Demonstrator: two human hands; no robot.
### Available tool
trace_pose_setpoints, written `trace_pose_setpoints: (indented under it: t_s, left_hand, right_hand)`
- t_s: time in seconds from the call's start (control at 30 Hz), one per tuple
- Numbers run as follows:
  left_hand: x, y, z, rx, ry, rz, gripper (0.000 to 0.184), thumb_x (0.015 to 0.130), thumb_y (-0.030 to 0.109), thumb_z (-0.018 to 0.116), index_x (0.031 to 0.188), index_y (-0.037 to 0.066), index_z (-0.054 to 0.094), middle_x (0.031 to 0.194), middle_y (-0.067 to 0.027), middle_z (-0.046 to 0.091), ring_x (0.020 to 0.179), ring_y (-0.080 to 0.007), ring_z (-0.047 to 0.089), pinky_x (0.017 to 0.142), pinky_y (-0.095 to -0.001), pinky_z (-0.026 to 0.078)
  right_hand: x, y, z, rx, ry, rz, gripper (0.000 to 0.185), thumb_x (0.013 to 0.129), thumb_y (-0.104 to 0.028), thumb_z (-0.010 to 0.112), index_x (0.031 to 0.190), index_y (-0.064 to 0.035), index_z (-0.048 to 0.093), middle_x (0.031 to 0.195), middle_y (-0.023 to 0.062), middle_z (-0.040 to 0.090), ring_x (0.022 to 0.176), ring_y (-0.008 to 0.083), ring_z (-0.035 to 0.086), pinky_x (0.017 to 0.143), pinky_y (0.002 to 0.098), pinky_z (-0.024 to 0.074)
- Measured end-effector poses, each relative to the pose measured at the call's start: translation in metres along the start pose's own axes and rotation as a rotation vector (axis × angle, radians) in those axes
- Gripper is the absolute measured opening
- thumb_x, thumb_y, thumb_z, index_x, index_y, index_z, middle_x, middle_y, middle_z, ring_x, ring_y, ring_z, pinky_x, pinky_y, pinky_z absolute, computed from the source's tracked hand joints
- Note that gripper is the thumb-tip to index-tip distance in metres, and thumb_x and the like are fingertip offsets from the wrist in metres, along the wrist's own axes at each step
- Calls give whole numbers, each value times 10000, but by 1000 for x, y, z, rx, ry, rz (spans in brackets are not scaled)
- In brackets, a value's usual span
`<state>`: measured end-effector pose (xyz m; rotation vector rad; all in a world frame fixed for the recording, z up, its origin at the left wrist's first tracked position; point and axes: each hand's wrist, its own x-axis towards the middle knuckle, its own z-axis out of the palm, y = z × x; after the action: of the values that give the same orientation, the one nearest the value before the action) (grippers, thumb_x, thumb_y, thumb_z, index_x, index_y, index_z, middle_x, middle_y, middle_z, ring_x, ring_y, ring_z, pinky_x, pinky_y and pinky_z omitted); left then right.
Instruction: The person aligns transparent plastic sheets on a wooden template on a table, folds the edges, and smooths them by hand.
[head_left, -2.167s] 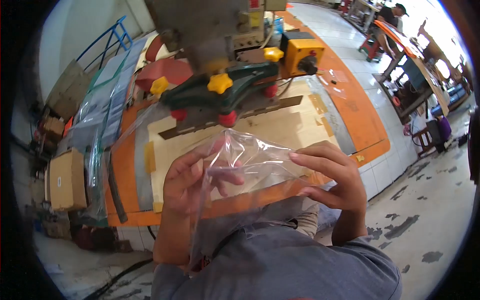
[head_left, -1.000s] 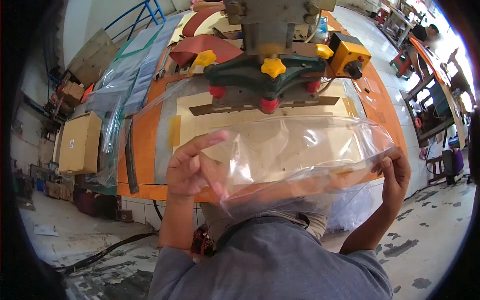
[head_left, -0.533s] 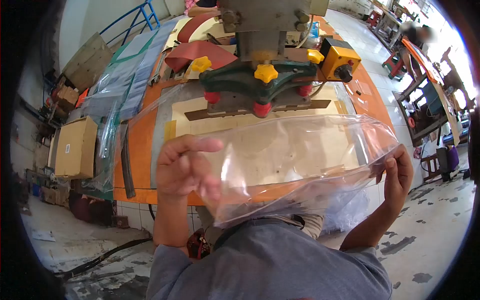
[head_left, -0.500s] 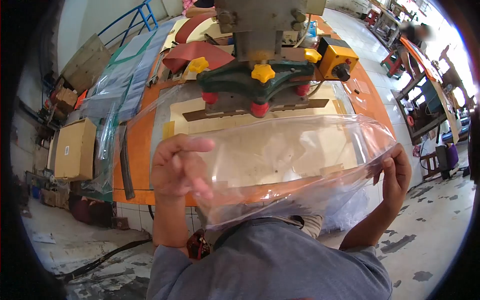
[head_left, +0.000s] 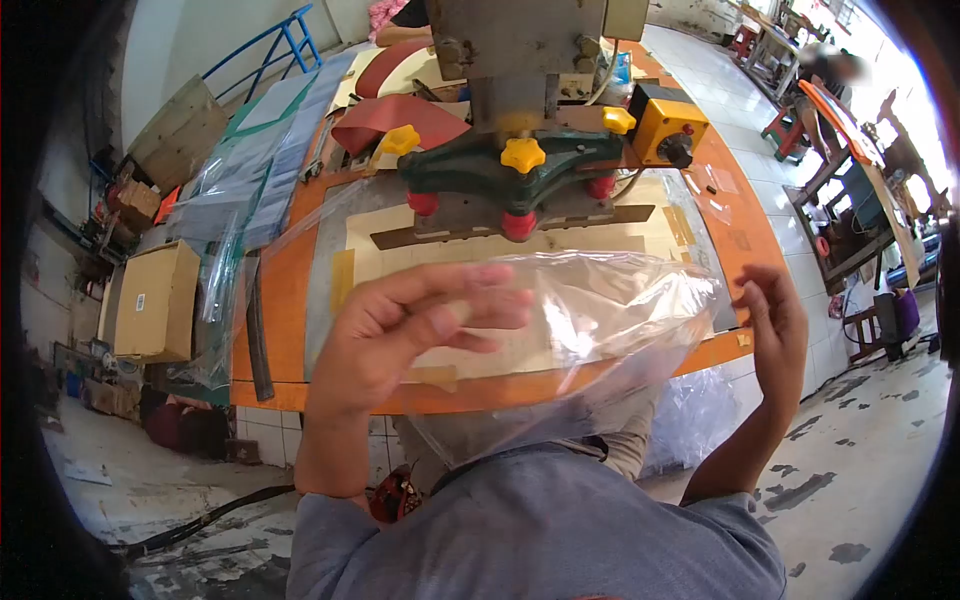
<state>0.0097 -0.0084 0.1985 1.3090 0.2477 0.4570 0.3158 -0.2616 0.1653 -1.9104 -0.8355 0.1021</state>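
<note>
A clear plastic sheet [head_left: 590,320] hangs in front of my body, loosely folded and shiny with reflections. My left hand [head_left: 400,325] has its thumb pressed towards the fingers at the sheet's left side, pinching it. Just past the sheet's right end is my right hand [head_left: 775,325], fingers loosely bent and apart, with a small gap to the plastic. Behind the sheet stands a press head [head_left: 520,175], dark green with yellow knobs and red feet. Under it a long metal bar [head_left: 515,228] lies over a cream board [head_left: 390,240].
An orange table [head_left: 275,335] surrounds the press bed. A yellow control box [head_left: 668,130] with a black knob sits right of the press. Clear sheets [head_left: 265,150] are stacked at left, near a cardboard box [head_left: 155,300]. Crumpled plastic [head_left: 695,410] lies below the table. Another person is at far right.
The sheet's right end has come away from my right hand and moved left, and the sheet looks more bunched. My left hand has moved right, its fingers now closing on the plastic.
</note>
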Motion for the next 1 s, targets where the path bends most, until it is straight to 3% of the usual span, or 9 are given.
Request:
trace_pose_setpoints:
  t_s: [0.07, 0.1, 0.2, 0.33, 0.4, 0.5, 0.83, 0.93, 1.0]
  left_hand:
    - [5, -1, 22, 79, -26, 0, 433, 1041, 131, 619, 1404, -98, 570, 1358, -269, 659, 1220, -330, 693, 1001, -392, 581]
    - [9, -5, 32, 74, -45, 4, 433, 1041, 131, 619, 1404, -98, 570, 1358, -269, 659, 1220, -330, 693, 1001, -392, 581]
    - [19, -21, 55, 183, -124, 151, 373, 1061, 63, 568, 1404, -82, 581, 1374, -225, 663, 1311, -298, 629, 1155, -397, 456]
    - [22, -34, 77, 214, -163, 155, 373, 1069, 46, 555, 1424, -68, 567, 1397, -212, 650, 1295, -280, 635, 1151, -401, 466]
    - [21, -37, 83, 207, -128, 181, 356, 1090, 116, 562, 1420, -9, 600, 1359, -136, 699, 1237, -187, 665, 1061, -326, 517]
    - [21, -38, 84, 247, -91, 140, 345, 1090, 119, 561, 1403, -22, 601, 1345, -137, 709, 1192, -180, 693, 994, -312, 557]
    - [30, -51, 88, 363, -85, 265, 378, 1068, 94, 599, 1428, -18, 575, 1364, -160, 682, 1195, -207, 692, 913, -319, 611]
    - [27, -46, 84, 500, -120, 269, 355, 1035, 68, 643, 1384, 7, 622, 1255, -149, 737, 1168, -190, 709, 909, -317, 603]
    - [23, -39, 78, 372, -93, 56, 306, 983, 53, 703, 1288, 26, 692, 1140, -122, 770, 1077, -164, 733, 866, -297, 594]
  right_hand:
    - [7, -24, 0, 24, 64, -122, 185, 1041, -122, 620, 1156, 8, 684, 980, 58, 733, 911, 118, 676, 790, 264, 509]
    - [9, -37, 0, 54, 120, -241, 184, 1044, -119, 615, 1155, 9, 688, 989, 59, 735, 939, 117, 674, 821, 265, 503]
    - [8, -86, -2, 183, -115, -375, 239, 973, -150, 706, 1154, 5, 706, 1048, 86, 742, 999, 149, 679, 866, 296, 498]
    - [21, -125, 5, -26, -407, -663, 385, 872, -214, 813, 1166, 15, 717, 1102, 152, 746, 1017, 276, 711, 859, 386, 527]
    - [22, -132, 9, -87, -534, -712, 398, 842, -195, 844, 1148, 27, 717, 1070, 160, 744, 1007, 329, 715, 862, 425, 537]
    - [23, -137, 9, -145, -681, -664, 352, 846, -153, 838, 1126, 17, 708, 1033, 143, 739, 987, 323, 713, 851, 409, 540]
    - [15, -133, 13, -202, -511, -648, 197, 833, -46, 804, 996, 19, 714, 924, 133, 726, 895, 292, 728, 774, 361, 546]
    - [12, -133, 11, -181, -474, -580, 133, 818, -15, 788, 927, 28, 725, 892, 125, 728, 857, 258, 732, 762, 345, 542]
    - [16, -129, 8, -110, -407, -471, 68, 819, 4, 768, 863, 30, 724, 864, 119, 735, 815, 216, 726, 758, 322, 530]
